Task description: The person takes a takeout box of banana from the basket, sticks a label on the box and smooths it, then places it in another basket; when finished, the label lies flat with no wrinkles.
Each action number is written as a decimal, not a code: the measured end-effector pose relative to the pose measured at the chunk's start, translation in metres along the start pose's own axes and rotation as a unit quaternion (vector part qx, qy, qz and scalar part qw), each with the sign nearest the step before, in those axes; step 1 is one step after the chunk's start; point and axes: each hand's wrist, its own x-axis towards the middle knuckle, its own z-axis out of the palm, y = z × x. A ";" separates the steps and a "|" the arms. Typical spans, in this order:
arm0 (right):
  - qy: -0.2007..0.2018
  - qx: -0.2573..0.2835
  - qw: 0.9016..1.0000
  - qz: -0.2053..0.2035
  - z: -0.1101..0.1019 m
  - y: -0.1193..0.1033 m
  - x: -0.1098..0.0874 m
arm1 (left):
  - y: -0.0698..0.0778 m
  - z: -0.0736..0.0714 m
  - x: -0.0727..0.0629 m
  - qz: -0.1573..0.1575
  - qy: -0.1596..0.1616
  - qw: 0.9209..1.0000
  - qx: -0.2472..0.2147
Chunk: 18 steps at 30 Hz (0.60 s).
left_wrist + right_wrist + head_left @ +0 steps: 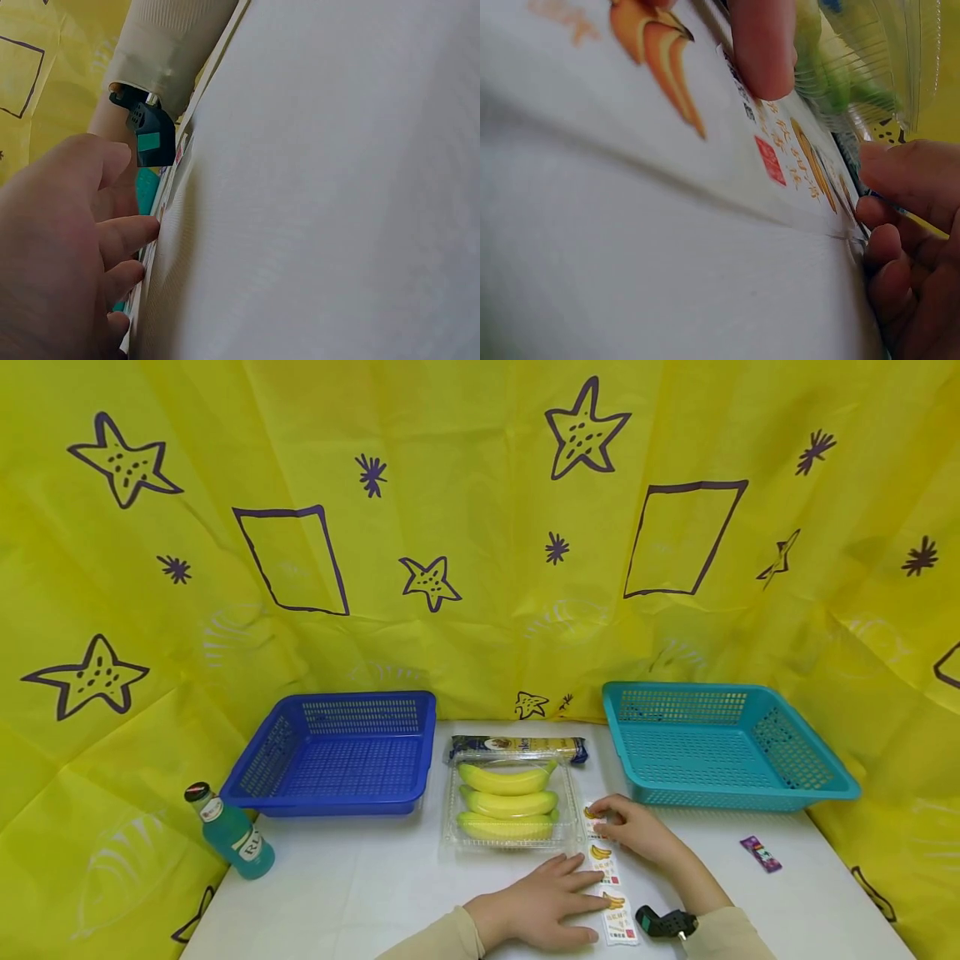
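Both grips on the banana-label strip, left flat, right working the far end

Far left of left grip: glass bottle of turquoise liquid with dark cap and white label (234, 835), on the white-covered desk (375, 852). Beyond left grip, off to its left: deep-blue rectangular perforated plastic basket (326, 810), bottle just beside its near corner.

Straight ahead of left grip, near its fingertips: clear plastic clamshell box (572, 810) holding three yellow bananas with green ends (506, 804), stacked in a row away from the grip. Past the box, farther from left grip: long dark-blue and yellow plastic packet (525, 747).

Left grip (543, 902): released, fingers spread, two fingertips resting on the left edge of the white paper strip of banana-print labels (604, 860). Strip runs from beside left thumb up to right grip.

Right grip (637, 828): thumb and fingers bent at the farthest label, just right of the box. Can't tell if the paper is pinched. Small black device with green patch (663, 923) at that wrist, by the sleeve.

Beyond right grip, to its right: teal rectangular perforated plastic basket (738, 799). Well right of right grip, slightly nearer the person: small purple packet (761, 854).
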 end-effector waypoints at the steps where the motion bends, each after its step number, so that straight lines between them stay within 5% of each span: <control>1: 0.003 -0.008 1.000 -0.007 0.001 0.000 0.000 | 0.000 0.000 0.000 0.000 -0.001 1.000 0.001; 8: 0.021 -0.063 0.996 -0.051 0.004 -0.002 0.000 | 0.000 0.001 0.001 0.001 0.003 1.000 0.021; 18: 0.013 -0.126 0.990 -0.064 0.008 -0.008 0.000 | 0.000 0.002 0.001 -0.001 0.004 1.000 0.029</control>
